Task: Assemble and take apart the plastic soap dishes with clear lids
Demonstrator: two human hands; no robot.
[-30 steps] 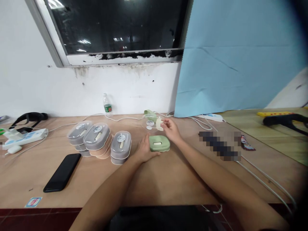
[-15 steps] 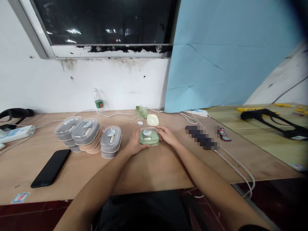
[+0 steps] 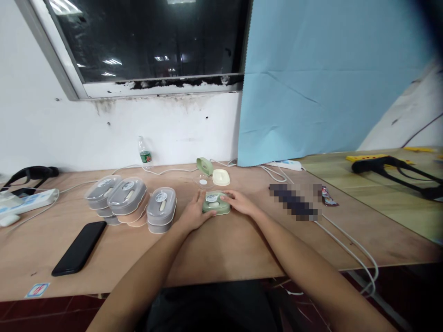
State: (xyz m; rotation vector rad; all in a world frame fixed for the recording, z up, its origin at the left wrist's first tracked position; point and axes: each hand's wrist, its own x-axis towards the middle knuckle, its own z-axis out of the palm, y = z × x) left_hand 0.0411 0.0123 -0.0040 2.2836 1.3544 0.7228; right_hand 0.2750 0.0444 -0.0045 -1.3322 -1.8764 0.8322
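Touching green box point(image 3: 217, 209), both hands point(image 3: 194, 214)

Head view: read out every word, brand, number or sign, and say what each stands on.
None reads with certainty.
Round label on the green box: too blurred.
Round labels on the gray boxes: too small.
Bottle label: green and red, too small.
Table sticker: its red mark is unclear.
Snack wrapper: too small.
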